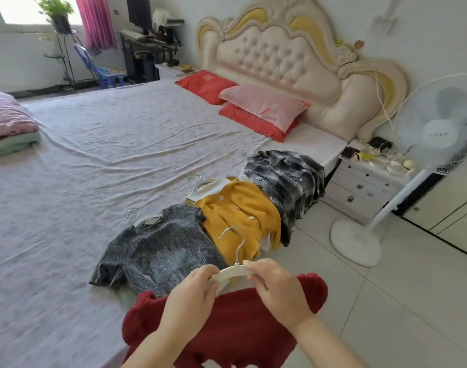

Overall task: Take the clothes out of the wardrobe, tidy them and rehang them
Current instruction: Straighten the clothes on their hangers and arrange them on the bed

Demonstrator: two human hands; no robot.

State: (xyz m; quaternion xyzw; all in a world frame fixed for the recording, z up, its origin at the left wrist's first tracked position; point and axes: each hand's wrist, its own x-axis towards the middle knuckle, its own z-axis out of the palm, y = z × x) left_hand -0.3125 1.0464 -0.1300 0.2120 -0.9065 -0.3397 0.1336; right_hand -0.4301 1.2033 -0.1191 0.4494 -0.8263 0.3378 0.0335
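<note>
Fingers (pixel 208 273) of left hand (pixel 191 301) and right hand (pixel 278 290) grip hanger (pixel 233 272); grey top (pixel 160 251) lies beyond.

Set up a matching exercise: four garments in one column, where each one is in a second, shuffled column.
Garments
1. red sweater
2. grey sweater
3. yellow cardigan
4. checked shirt

Places
A. on the bed edge, closest to the nightstand
B. middle of the three lying on the bed
C. at the hanger gripped by the left hand and right hand
D. on the bed, just beyond the hands

Pairs: 1-C, 2-D, 3-B, 4-A
</note>
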